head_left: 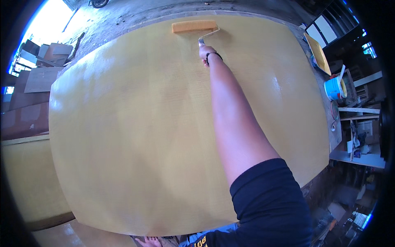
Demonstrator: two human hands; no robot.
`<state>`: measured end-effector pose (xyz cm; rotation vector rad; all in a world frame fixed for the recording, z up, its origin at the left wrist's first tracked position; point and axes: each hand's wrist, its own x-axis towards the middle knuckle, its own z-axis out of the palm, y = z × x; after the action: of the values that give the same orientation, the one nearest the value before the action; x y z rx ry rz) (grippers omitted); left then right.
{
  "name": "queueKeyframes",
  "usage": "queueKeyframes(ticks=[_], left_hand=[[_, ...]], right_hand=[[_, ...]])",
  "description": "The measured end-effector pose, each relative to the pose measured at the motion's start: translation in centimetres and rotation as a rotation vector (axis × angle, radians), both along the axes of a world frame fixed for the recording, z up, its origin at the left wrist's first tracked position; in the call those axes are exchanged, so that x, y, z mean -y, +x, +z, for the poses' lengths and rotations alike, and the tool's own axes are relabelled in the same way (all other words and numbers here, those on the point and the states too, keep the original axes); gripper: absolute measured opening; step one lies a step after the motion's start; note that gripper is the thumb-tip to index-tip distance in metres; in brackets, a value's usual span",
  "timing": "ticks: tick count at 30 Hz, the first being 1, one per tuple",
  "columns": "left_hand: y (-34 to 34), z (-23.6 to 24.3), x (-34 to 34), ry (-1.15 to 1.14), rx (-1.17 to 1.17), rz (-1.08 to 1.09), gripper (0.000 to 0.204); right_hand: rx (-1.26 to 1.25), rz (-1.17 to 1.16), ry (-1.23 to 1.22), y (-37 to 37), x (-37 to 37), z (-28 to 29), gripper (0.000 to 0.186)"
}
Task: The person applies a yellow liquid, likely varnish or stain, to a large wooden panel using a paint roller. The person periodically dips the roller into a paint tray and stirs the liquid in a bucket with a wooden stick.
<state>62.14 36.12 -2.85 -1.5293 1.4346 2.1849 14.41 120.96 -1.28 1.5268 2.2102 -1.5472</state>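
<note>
A large flat panel (pixel 135 123) with a wet-looking, glossy yellow-tan surface spreads out in front of me. My right hand (pixel 208 53), with a dark bracelet at the wrist, reaches far across it. Its fingers are wrapped round the handle of a paint roller (pixel 194 26). The roller's orange-yellow sleeve lies across the panel near the far edge, joined to the handle by a bent wire frame. Down at the near edge, beside my clothes, my left hand (pixel 149 242) shows only in part. Its fingers look loosely stretched, with nothing seen in them.
Along the right edge stand a yellow paint tray (pixel 317 53) and a blue bucket (pixel 334 88) with a stick-like handle in it. Shelving (pixel 362 142) with clutter lies beyond. Stacked boards (pixel 41 80) lean at the left, above another yellow panel (pixel 31 177). A wheel (pixel 99 3) shows far off.
</note>
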Motion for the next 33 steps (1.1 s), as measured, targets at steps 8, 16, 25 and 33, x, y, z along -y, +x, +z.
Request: queueKeyframes(ticks=[8, 16, 25, 33], left_hand=[[-1.2, 0.6, -1.4, -0.086, 0.124, 0.014, 0.116], [-0.6, 0.2, -0.3, -0.078, 0.109, -0.002, 0.119], [1.0, -2.5, 2.4, 0.060, -0.187, -0.092, 0.115], [1.0, 0.2, 1.2, 0.248, -0.316, -0.160, 0.111]], right_hand=[[0.018, 0.004, 0.083, -7.1, -5.0, -0.7, 0.067], [-0.002, 0.003, 0.076, -4.5, -2.9, -1.2, 0.077], [0.049, -0.025, 0.031, 11.6, 6.4, -1.4, 0.087], [0.102, -0.023, -0.026, 34.0, 21.1, 0.6, 0.074]])
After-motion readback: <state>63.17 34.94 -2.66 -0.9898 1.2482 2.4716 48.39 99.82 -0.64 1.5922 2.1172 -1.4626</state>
